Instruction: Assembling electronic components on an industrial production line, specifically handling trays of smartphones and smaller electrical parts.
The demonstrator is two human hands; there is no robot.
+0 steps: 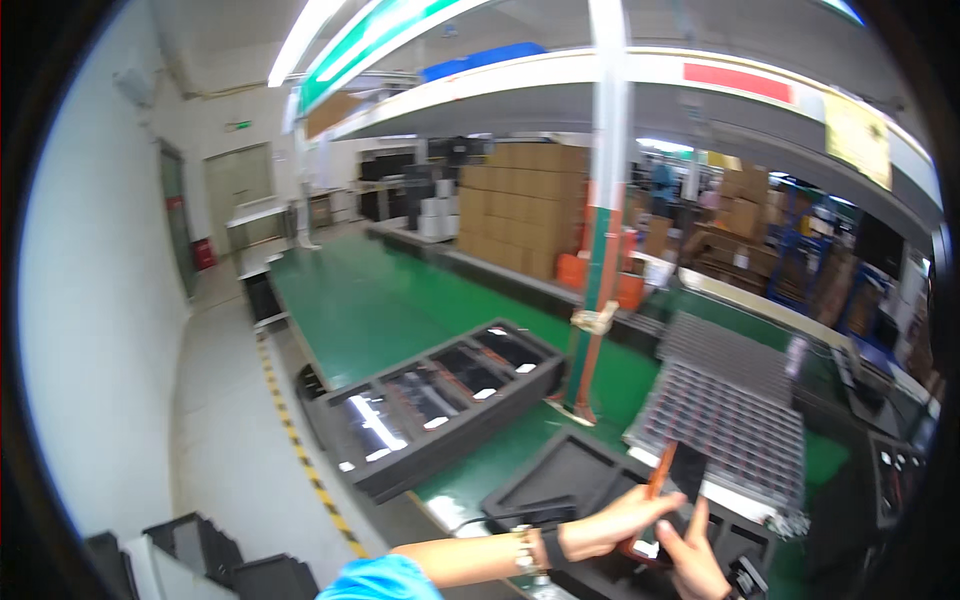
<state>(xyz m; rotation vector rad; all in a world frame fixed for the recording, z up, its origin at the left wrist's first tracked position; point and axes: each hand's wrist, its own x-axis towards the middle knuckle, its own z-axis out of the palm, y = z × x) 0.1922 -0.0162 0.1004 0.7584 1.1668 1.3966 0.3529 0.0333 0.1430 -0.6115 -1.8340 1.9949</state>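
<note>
Orange-edged device held in both hands above a foam tray

In the head view, a dark, flat device (687, 468) with an orange edge is held tilted over a black foam tray (560, 470) at the lower right. It is gripped by the left hand (615, 525), whose thumb and fingers are closed on it from the left. By the right hand (695, 562), its lower part is gripped from the right, with the thumb laid near a white label; the fingers behind the device are hidden. A bracelet (524, 550) and a dark band are worn on the left wrist, and a blue sleeve (385, 578) is seen on that arm.

Farther left, four dark panels (465, 370) are held in a row in a long tray (475, 425), set on the green bench (345, 310). Beyond the hands, a grey grid tray (720, 425) is placed on the bench, to the right of an upright post (606, 210). Brown cartons (520, 205) are stacked behind. The floor at the left is marked with striped tape (300, 460).
</note>
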